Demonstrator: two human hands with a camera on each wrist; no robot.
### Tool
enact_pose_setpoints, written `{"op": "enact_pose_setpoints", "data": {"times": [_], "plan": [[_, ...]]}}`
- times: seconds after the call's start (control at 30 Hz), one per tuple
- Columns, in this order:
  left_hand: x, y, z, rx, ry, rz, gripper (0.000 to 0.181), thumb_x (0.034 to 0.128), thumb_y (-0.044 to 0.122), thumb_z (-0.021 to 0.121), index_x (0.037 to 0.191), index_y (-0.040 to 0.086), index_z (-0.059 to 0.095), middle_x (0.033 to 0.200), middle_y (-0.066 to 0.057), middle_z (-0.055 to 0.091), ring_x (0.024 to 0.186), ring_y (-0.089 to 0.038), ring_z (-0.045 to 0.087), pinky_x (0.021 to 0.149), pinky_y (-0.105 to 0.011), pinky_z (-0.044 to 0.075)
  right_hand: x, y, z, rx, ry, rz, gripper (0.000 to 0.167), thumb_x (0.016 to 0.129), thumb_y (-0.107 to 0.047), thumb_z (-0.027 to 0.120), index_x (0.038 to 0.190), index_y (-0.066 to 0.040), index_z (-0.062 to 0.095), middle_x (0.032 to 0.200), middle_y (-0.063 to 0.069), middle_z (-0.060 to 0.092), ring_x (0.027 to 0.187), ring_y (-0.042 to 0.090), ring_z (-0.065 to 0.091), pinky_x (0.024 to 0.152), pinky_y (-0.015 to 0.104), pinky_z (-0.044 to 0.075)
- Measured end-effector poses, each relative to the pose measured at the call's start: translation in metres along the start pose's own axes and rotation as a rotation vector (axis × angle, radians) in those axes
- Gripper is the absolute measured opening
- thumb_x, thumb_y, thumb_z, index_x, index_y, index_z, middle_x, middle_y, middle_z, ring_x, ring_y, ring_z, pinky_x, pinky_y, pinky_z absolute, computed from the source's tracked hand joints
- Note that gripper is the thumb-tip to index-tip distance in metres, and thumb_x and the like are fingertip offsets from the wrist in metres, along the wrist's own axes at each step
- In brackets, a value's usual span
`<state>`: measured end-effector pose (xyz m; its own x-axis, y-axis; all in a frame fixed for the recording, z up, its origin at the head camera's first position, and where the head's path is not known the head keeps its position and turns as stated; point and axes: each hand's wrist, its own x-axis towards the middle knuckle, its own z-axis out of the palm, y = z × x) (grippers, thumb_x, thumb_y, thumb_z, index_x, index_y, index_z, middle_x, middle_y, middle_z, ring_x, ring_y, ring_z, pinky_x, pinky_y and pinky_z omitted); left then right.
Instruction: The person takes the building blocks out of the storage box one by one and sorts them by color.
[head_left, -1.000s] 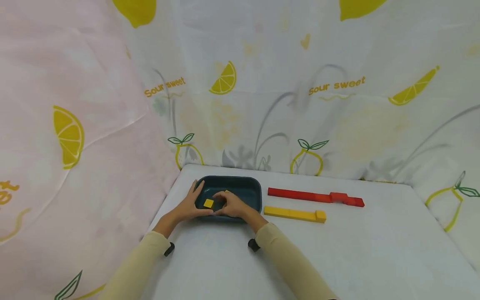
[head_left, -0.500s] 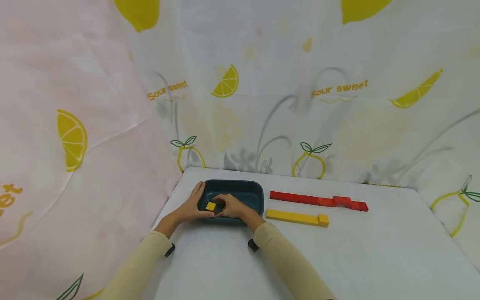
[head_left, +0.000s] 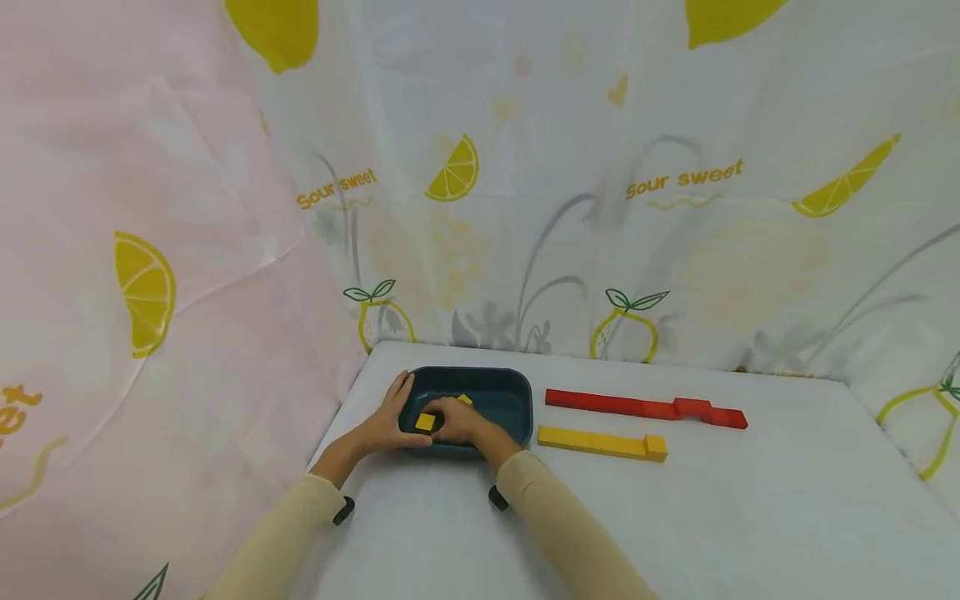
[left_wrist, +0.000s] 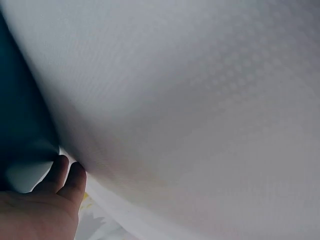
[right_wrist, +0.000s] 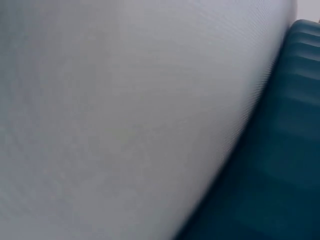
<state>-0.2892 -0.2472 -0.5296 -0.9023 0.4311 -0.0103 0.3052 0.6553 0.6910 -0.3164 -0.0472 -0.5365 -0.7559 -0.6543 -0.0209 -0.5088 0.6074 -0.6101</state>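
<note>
A dark teal rectangular dish [head_left: 504, 377] sits on the white cloth, left of centre in the head view. My left hand [head_left: 382, 425] spans its left end, thumb along the near rim and fingers straight along the side. In the left wrist view, the left hand's fingers [left_wrist: 74, 182] touch the dish's outer wall [left_wrist: 22, 100]. My right hand [head_left: 459, 419] reaches over the near rim with bent fingers. Its index fingertip is right beside a yellow block [head_left: 425, 422] inside the dish; whether it pinches anything is hidden. Another yellow block [head_left: 465, 399] shows partly behind that hand.
Right of the dish lies a row of red blocks [head_left: 615, 404], with an arch-like piece near its right end. Nearer me is a row of yellow blocks [head_left: 592, 442] ending in a cube [head_left: 656, 448]. A lemon-printed cloth [head_left: 525, 208] hangs behind the table.
My right hand's fingers have closed up beside the yellow block and its wrist has shifted slightly left. More of the far yellow block shows. The left hand stays at the dish.
</note>
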Motion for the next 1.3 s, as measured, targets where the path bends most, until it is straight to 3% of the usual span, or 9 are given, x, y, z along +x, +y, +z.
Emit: {"op": "enact_pose_setpoints", "data": {"times": [0.2,0.7,1.07,1.3], "plan": [[-0.006,-0.003,0.007,0.003,-0.007,-0.004,0.128,0.0752,0.052,0.081,0.158,0.002,-0.003,0.164,-0.022,-0.011,0.151,-0.045,0.002,0.115,-0.067,0.022,-0.002,-0.001,0.009,-0.040,-0.008,0.011,0.046,0.085,-0.019,0.078,0.127,-0.007,0.066,0.127,0.005,0.068,0.118,0.019,0.061,0.103,0.030,0.048],[-0.002,0.005,0.000,-0.029,0.007,-0.016,0.130,0.0737,0.054,0.081,0.159,0.006,-0.005,0.165,-0.017,-0.013,0.152,-0.042,0.001,0.116,-0.066,0.020,0.001,-0.004,-0.001,-0.003,-0.027,0.039,0.037,0.087,-0.013,0.074,0.123,-0.007,0.069,0.124,0.005,0.070,0.117,0.020,0.063,0.100,0.031,0.051],[-0.002,0.002,0.002,-0.040,-0.004,-0.044,0.133,0.0731,0.056,0.081,0.158,0.005,-0.008,0.165,-0.016,-0.015,0.152,-0.041,0.000,0.118,-0.064,0.018,0.000,-0.003,0.002,0.043,-0.048,0.087,0.035,0.092,-0.015,0.069,0.126,-0.007,0.067,0.126,0.005,0.069,0.115,0.019,0.062,0.100,0.033,0.050],[0.000,0.001,0.001,-0.010,-0.002,-0.064,0.135,0.0728,0.061,0.079,0.157,0.003,-0.009,0.165,-0.017,-0.015,0.152,-0.041,0.001,0.118,-0.063,0.017,-0.002,-0.002,0.000,0.079,-0.020,0.066,0.038,0.092,-0.013,0.068,0.129,-0.009,0.065,0.131,0.008,0.064,0.124,0.024,0.057,0.108,0.041,0.045]]}}
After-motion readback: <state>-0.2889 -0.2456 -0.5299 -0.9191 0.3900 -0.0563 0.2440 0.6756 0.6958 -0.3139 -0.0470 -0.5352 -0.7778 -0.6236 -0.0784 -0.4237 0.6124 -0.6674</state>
